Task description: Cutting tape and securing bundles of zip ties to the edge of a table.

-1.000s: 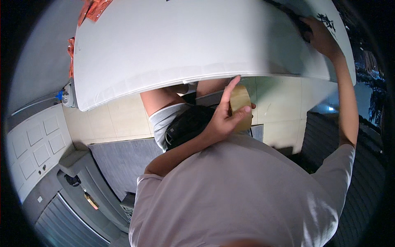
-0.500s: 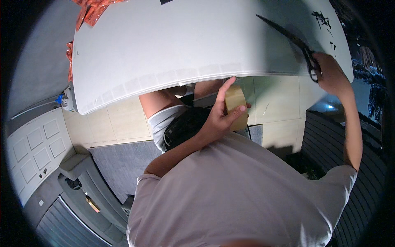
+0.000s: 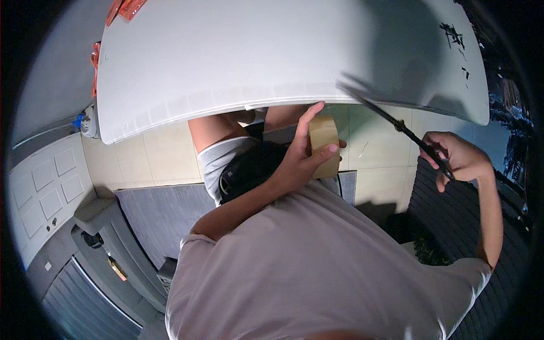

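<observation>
My left hand [image 3: 297,161] is closed around a roll of brown tape [image 3: 324,139] and holds it just below the near edge of a white table [image 3: 255,51], in front of my chest. My right hand [image 3: 460,161] grips the handles of long dark scissors [image 3: 396,122] off to the right. Their blades point up and left toward the table edge and are blurred. Whether the blades are apart cannot be told. Both hands are off the table top.
Orange-red items [image 3: 127,7] lie at the table's far left corner, and small black scraps [image 3: 453,37] at its far right. Below are a tiled floor, a grey rug [image 3: 153,209], a white panelled door [image 3: 45,187] on the left and a dark ribbed mat [image 3: 453,215] on the right.
My right hand has carried the scissors from the table's far right corner down and toward me, past the table edge. My left hand has kept the tape roll in place.
</observation>
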Available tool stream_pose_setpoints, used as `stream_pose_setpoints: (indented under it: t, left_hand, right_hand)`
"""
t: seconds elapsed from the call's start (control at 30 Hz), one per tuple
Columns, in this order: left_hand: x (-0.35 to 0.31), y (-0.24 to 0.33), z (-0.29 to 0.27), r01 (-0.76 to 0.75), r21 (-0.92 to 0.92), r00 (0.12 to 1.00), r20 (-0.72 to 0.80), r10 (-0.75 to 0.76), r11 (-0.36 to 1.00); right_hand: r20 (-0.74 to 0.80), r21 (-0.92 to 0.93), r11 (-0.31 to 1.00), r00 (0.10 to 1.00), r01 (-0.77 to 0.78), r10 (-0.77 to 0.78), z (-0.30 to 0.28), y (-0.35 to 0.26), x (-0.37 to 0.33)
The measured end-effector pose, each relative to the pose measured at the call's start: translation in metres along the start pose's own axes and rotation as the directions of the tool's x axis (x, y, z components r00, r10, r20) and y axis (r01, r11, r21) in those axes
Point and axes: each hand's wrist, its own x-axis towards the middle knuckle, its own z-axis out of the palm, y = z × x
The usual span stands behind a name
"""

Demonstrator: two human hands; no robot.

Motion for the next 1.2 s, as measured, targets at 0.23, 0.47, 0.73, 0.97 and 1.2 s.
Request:
stream_pose_setpoints:
  t: [0.23, 0.47, 0.73, 0.97, 1.2]
  left_hand:
    - [0.003, -0.003, -0.004, -0.017, -0.012, 0.999, 0.03, 0.018, 1.0]
    - [-0.002, 0.0, -0.004, 0.017, -0.012, 1.0, -0.007, -0.017, 1.0]
    - [0.001, 0.001, -0.005, 0.042, -0.027, 0.999, 0.034, -0.041, 0.999]
    - [0.0, 0.001, -0.005, 0.097, -0.067, 0.995, 0.019, -0.096, 0.993]
    - [-0.001, 0.001, -0.003, 0.076, -0.034, 0.997, 0.01, -0.076, 0.997]
  right_hand:
    - [0.128, -0.469, 0.883, 0.99, 0.002, 0.066, -0.047, 0.014, 0.015]
    - [0.279, -0.617, 0.732, 0.95, 0.289, -0.139, -0.069, -0.009, 0.04]
    - [0.271, -0.566, 0.78, 0.954, 0.267, -0.131, -0.074, -0.02, 0.064]
    - [0.248, -0.527, 0.805, 0.955, 0.272, -0.16, -0.07, -0.02, 0.07]
    - [0.228, -0.594, 0.762, 0.962, 0.258, -0.148, -0.07, -0.026, 0.069]
